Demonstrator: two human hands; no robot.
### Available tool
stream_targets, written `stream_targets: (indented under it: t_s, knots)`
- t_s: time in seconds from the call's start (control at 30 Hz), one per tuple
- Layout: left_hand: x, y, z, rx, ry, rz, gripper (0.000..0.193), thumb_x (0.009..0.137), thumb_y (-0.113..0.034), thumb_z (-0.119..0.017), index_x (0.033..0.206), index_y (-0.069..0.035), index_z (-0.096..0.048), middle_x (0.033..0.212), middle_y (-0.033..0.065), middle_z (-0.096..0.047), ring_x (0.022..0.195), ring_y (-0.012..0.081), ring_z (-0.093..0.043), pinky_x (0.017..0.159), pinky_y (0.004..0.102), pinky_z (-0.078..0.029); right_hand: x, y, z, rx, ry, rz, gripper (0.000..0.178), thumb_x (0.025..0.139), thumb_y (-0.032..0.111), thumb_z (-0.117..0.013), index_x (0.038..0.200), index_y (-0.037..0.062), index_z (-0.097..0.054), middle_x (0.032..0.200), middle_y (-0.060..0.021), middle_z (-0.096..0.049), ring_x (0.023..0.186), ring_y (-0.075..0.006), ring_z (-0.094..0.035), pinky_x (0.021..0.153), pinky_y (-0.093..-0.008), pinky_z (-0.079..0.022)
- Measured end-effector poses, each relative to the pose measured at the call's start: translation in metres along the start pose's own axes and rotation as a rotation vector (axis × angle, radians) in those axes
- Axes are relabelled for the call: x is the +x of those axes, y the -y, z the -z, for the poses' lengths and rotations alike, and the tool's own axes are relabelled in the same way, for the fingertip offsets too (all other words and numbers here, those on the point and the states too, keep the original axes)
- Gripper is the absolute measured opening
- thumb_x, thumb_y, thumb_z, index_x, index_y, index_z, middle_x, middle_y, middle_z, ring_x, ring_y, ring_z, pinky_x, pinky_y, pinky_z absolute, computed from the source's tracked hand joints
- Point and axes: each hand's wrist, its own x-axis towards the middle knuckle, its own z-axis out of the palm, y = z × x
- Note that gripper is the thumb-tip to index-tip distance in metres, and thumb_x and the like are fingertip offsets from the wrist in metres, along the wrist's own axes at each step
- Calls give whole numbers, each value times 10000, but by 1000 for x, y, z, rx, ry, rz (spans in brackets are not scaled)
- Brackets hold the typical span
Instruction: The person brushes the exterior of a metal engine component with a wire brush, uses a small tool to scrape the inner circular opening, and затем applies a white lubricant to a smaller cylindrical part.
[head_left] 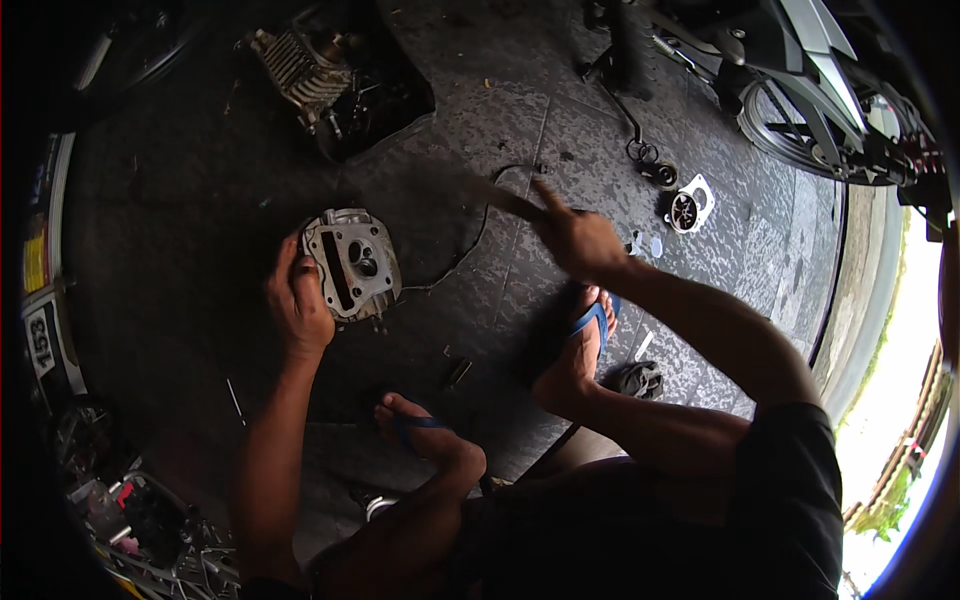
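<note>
Fingers of a person's left hand are clamped on the left edge of a silver metal engine part, which sits on a dark, mottled floor with its slotted, holed face turned up. To its right, well apart from it, the right hand is closed around a dark tool, its far end blurred beyond recognition and slanting up and to the left. Below the tool, a thin cable curves from beside the part across the floor. A finned engine block lies in a dark tray above, while a motorcycle stands at upper right, near a round part on the floor. Between the forearms are two feet in blue sandals, a small brass-coloured piece lying between them.
</note>
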Motion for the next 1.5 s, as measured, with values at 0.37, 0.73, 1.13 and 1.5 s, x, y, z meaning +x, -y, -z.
stream_targets:
  t_s: [0.37, 0.73, 1.13, 1.5]
  knots:
    - [0, -5, -1, -84, -11, 100, 474, 933, -194, -376, 1233, 80, -620, 1124, 223, -698, 1062, 335, -689, 930, 391, -512, -55, -94, -1, -17, -136, -195, 603, 940, 340, -643, 1465, 120, -444, 981, -236, -717, 887, -454, -693, 782, -544, -549]
    - [3, -1, -7, 39, -70, 123, 389, 936, -167, -426, 1172, 42, -653, 1052, 247, -709, 1000, 425, -679, 875, 405, -516, -181, -224, -194, 230, -734, -784, 525, 811, 308, -821, 1146, -49, -630, 1072, -248, -675, 996, -419, -639, 900, -479, -498]
    - [-65, -77, 30, 566, -120, 2, 556, 1022, -319, -549, 1453, 7, -417, 1154, 209, -571, 927, 305, -633, 849, 427, -511, -183, -202, -222, 363, -760, -569, 185, 895, 179, -640, 1000, 26, -648, 960, -211, -672, 940, -419, -631, 854, -495, -488]
    - [-179, -165, 9, 214, 259, 408, 211, 956, -175, -641, 1042, 13, -682, 943, 161, -709, 865, 249, -705, 743, 361, -537, -160, -140, -118, 1088, -484, -216, 191, 940, 172, -543, 935, -2, -621, 750, -102, -637, 557, -206, -578, 533, -388, -477]
